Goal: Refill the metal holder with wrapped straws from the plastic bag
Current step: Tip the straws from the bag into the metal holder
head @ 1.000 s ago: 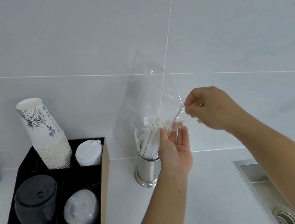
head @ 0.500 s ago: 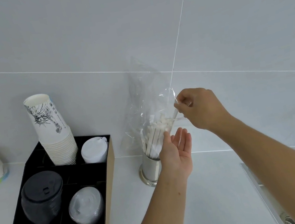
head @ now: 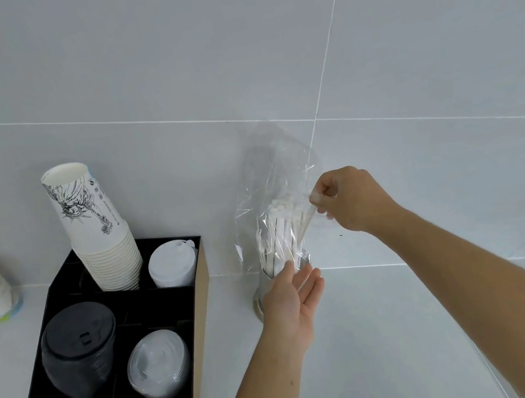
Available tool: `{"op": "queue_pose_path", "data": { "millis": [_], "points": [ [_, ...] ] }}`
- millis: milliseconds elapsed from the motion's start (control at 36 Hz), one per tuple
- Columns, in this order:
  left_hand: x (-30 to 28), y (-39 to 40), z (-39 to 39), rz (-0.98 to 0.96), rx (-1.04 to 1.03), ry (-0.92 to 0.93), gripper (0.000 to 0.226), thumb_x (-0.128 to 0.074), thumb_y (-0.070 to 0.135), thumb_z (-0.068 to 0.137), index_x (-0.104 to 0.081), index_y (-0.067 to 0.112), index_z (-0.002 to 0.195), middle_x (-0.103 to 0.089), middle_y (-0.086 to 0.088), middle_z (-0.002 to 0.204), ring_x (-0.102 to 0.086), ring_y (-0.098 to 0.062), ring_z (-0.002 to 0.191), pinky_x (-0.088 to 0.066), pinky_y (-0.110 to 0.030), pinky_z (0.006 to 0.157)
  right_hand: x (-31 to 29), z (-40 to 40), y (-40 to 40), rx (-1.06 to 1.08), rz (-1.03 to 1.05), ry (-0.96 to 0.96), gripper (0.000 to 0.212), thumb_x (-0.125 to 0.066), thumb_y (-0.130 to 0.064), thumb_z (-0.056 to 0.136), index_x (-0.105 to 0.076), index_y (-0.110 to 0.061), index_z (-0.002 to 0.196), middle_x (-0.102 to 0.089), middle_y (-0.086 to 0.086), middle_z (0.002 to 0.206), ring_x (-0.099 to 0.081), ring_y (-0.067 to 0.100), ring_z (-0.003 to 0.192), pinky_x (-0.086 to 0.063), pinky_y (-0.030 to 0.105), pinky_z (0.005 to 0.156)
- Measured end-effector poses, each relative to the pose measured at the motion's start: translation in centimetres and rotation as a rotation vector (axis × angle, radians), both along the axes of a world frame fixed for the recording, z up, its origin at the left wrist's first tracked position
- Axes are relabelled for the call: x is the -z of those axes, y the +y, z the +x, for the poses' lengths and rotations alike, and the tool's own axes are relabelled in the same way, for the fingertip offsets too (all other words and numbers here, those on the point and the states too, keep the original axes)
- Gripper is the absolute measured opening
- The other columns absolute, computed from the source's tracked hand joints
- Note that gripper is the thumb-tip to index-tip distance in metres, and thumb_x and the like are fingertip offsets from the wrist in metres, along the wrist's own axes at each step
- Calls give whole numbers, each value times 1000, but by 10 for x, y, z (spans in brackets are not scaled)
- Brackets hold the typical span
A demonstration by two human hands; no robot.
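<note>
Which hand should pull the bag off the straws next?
Probably the right hand: it already pinches the plastic bag up beside the straws. The left hand is open, low by the metal holder, better placed to steady it.

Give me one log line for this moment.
phase: refilling | right hand: pinching plastic bag | left hand: open beside metal holder | wrapped straws: standing in holder, bag around them
</note>
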State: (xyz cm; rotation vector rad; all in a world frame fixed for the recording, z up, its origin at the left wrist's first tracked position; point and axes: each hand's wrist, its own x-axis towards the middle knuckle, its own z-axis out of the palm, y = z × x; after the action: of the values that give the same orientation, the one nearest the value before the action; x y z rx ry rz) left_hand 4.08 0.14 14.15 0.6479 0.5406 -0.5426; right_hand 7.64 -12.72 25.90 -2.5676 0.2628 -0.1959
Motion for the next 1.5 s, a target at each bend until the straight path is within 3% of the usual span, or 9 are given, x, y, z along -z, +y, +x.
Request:
{"op": "queue_pose_path", "data": {
  "millis": [194, 306, 389, 556, 694, 944, 1306, 1389, 1500],
  "points": [
    [10, 18, 15, 226, 19, -157, 23, -61, 14, 93, -55, 4, 114, -61, -15, 96, -67, -26, 85, -57, -34, 80, -5, -1, -4, 16, 119, -49, 22, -66, -26, 90, -67, -26, 68, -73, 9, 79, -70, 33, 76, -57, 35, 62],
    [9, 25, 30, 405, -17, -270, 29, -68, 11, 87, -57, 8, 114, -59, -9, 87, -61, -18, 71, -56, -30, 76, -13, 0, -7, 30, 217, -148, 12, -66, -28, 90, -73, -27, 80, -69, -11, 74, -64, 13, 73, -47, 20, 62],
    [6, 29, 41, 583, -15, -399, 34, -69, 14, 83, -57, 11, 115, -60, -4, 85, -57, -14, 66, -54, -30, 71, -23, 1, -10, 32, 239, -193, 16, -68, -26, 88, -72, -32, 74, -69, -17, 78, -64, 8, 75, -55, 29, 74],
    [-11, 46, 60, 844, -39, -581, 41, -75, 32, 73, -55, 30, 110, -63, 5, 100, -64, -18, 89, -55, -45, 90, -48, -4, -11, 29, 224, -198, 13, -67, -23, 85, -76, -16, 78, -76, -7, 88, -70, 34, 78, -60, 49, 72],
    [-25, 67, 82, 1035, -98, -730, 49, -72, 23, 81, -50, 22, 125, -56, 3, 114, -57, -15, 107, -43, -28, 89, -56, -8, -14, -2, 171, -193, 13, -67, -26, 86, -75, -23, 77, -74, 1, 81, -70, 29, 76, -61, 47, 74],
    [-41, 79, 111, 935, 228, -749, 63, -58, 14, 91, -32, 26, 148, -39, -4, 153, -38, -15, 139, -35, -24, 93, -70, -11, -14, -63, 130, -225, 13, -68, -23, 90, -75, -15, 82, -66, -10, 65, -58, -3, 51, -59, 39, 72],
    [-32, 75, 120, 935, 315, -747, 68, -49, 3, 93, -25, 28, 151, -35, -6, 155, -33, -18, 142, -35, -25, 92, -85, -11, -16, -78, 124, -271, 14, -65, -24, 91, -75, -15, 86, -73, -4, 78, -70, 13, 68, -60, 43, 80],
    [-34, 74, 122, 951, 301, -754, 65, -49, 6, 94, -27, 28, 151, -40, -4, 151, -38, -18, 139, -37, -23, 93, -86, -10, -18, -83, 131, -257, 13, -65, -24, 91, -75, -17, 86, -73, -4, 79, -68, 11, 67, -60, 43, 81],
    [-39, 72, 126, 967, 238, -743, 55, -49, 14, 94, -36, 26, 147, -55, 1, 128, -56, -12, 99, -39, -16, 63, -84, -11, -19, -81, 130, -239, 13, -65, -24, 91, -75, -17, 86, -74, -3, 79, -69, 15, 68, -60, 44, 80]
  ]
}}
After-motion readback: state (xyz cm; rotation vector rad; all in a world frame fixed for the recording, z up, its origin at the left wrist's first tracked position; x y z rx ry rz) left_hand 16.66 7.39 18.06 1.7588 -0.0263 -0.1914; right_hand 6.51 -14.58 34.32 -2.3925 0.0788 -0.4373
